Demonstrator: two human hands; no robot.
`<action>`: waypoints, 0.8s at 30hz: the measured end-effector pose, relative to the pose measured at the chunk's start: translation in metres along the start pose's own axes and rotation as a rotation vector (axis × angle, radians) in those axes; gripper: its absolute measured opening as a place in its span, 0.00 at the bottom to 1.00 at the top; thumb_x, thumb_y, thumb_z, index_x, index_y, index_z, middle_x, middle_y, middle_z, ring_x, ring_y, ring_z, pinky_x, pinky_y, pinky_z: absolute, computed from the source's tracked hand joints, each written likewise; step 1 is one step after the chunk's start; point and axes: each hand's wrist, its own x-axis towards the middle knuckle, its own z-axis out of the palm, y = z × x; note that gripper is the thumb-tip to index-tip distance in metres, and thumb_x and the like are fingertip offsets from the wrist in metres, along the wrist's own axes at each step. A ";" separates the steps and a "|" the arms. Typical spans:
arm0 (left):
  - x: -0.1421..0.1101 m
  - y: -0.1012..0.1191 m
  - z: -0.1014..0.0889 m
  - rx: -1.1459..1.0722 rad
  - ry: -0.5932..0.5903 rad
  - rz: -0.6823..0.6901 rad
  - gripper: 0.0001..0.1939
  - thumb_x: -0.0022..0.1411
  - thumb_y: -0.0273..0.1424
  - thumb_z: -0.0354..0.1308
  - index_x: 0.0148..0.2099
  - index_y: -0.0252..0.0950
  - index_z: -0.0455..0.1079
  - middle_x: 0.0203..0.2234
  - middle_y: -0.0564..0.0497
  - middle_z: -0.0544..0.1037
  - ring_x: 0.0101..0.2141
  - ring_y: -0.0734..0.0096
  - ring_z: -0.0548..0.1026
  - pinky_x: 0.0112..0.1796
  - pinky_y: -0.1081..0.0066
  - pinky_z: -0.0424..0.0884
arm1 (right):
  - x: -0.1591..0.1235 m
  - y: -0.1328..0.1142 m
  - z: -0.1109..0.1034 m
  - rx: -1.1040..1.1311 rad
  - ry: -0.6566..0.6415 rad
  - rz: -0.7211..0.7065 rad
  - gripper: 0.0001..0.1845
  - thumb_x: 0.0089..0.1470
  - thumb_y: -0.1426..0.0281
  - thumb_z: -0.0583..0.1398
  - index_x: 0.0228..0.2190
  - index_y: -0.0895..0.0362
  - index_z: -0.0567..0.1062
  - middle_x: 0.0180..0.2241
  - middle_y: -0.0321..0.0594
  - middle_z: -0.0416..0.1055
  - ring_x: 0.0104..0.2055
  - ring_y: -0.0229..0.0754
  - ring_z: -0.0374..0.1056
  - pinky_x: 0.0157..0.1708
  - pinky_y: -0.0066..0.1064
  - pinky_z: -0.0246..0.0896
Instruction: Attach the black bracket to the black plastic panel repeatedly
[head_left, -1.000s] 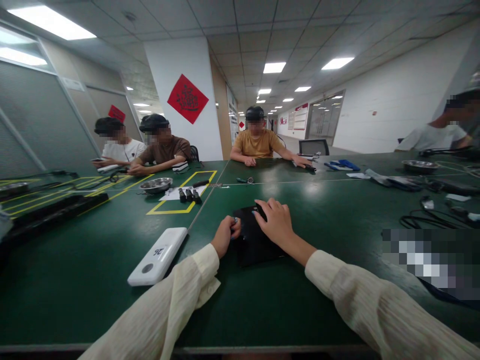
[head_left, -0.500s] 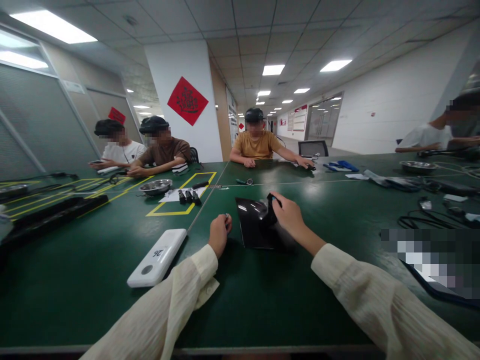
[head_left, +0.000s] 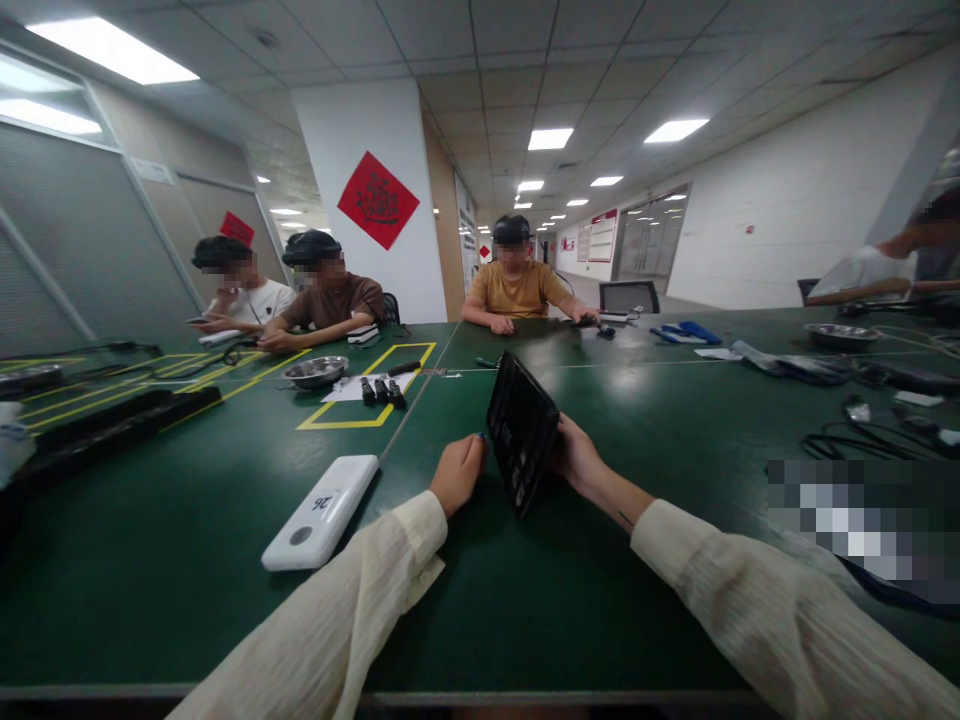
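My right hand (head_left: 581,452) grips a black rectangular panel (head_left: 521,430) along its right side. Most of its fingers are hidden behind the panel, which is tilted up steeply above the table with a dark, uneven face towards the left. My left hand (head_left: 460,474) is closed, thumb against the curled fingers, just left of the panel. Whatever it pinches, if anything, is too small or hidden to name. Left of that hand lies a white power bank (head_left: 321,513) marked 26.
The green table (head_left: 480,620) carries a steel bowl (head_left: 316,372), several black clips (head_left: 381,391) by yellow tape and a long black tray (head_left: 112,430). Cables (head_left: 847,445) lie at right. A person (head_left: 517,290) sits opposite; others sit left and far right.
My right hand has turned the panel from lying low, glossy face up, to standing steeply with another face showing. My left hand has moved slightly right, closer to the panel.
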 end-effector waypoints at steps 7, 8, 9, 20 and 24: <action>0.005 -0.003 -0.005 0.325 0.031 -0.012 0.17 0.63 0.33 0.39 0.23 0.37 0.58 0.19 0.50 0.67 0.24 0.69 0.66 0.29 0.71 0.56 | -0.012 -0.004 0.013 0.007 -0.157 0.156 0.32 0.48 0.69 0.50 0.55 0.50 0.51 0.17 0.28 0.57 0.13 0.34 0.54 0.13 0.22 0.43; 0.006 -0.003 -0.005 0.357 0.014 -0.013 0.17 0.63 0.33 0.39 0.24 0.36 0.60 0.20 0.49 0.69 0.25 0.68 0.67 0.30 0.70 0.57 | -0.013 -0.005 0.013 0.011 -0.175 0.157 0.32 0.47 0.69 0.51 0.55 0.50 0.51 0.18 0.28 0.58 0.13 0.34 0.55 0.13 0.22 0.43; 0.006 -0.003 -0.006 0.387 -0.007 -0.013 0.17 0.64 0.33 0.39 0.26 0.36 0.62 0.22 0.47 0.71 0.27 0.66 0.69 0.31 0.70 0.58 | -0.014 -0.006 0.012 0.015 -0.189 0.158 0.32 0.46 0.69 0.51 0.55 0.50 0.52 0.19 0.29 0.59 0.14 0.33 0.55 0.13 0.22 0.43; 0.005 0.001 -0.013 0.503 -0.091 0.093 0.14 0.64 0.34 0.40 0.33 0.35 0.64 0.24 0.46 0.71 0.29 0.64 0.70 0.36 0.67 0.63 | -0.014 -0.003 0.012 0.013 -0.194 0.138 0.31 0.47 0.70 0.51 0.54 0.50 0.53 0.19 0.29 0.60 0.15 0.34 0.56 0.13 0.22 0.45; 0.009 -0.004 -0.019 0.556 -0.139 0.234 0.11 0.62 0.32 0.42 0.36 0.35 0.64 0.24 0.45 0.69 0.30 0.62 0.69 0.39 0.66 0.63 | -0.014 -0.001 0.013 0.004 -0.192 0.116 0.31 0.46 0.70 0.51 0.54 0.50 0.53 0.18 0.29 0.60 0.14 0.34 0.56 0.12 0.22 0.45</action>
